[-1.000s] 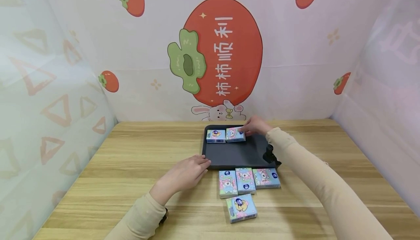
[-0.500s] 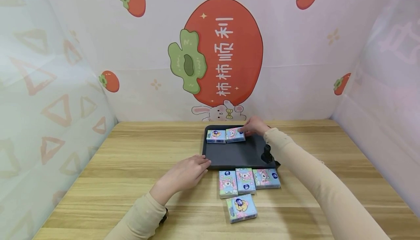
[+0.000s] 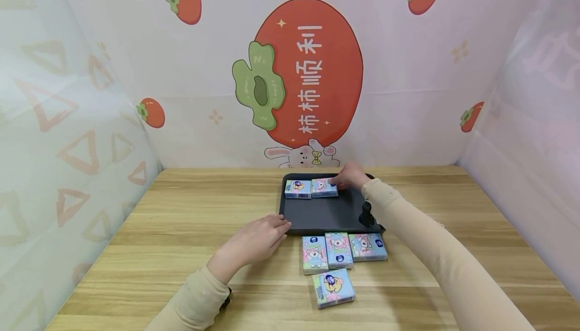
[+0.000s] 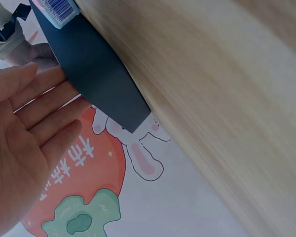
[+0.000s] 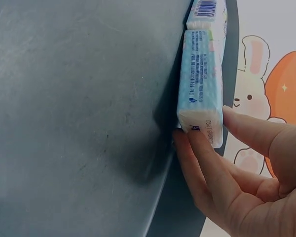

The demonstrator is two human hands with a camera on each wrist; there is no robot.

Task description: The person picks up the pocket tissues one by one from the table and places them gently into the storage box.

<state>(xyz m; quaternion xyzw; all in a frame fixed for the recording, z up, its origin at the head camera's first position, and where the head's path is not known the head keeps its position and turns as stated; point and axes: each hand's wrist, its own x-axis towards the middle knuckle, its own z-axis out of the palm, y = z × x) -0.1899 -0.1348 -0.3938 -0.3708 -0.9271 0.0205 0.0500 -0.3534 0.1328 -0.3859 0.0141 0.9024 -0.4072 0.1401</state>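
Note:
A dark grey tray lies on the wooden table. Along its far side, two small printed packs of tissues sit end to end: a left pack with a yellow character and a right pack with a pink-and-white one. My right hand holds the right pack at its outer end. In the right wrist view its thumb lies on the pack's upper edge and the fingertips are against the end face. My left hand has its fingers extended, fingertips at the tray's near left corner.
In front of the tray lie more tissue packs: a left upright one, a middle one, a sideways one, and a nearer one. A printed cloth backdrop rises behind the table.
The right pack has turned slightly, from tilted to nearly in line with the left pack. My right hand and wrist have shifted a little to the left; the left hand stays put.

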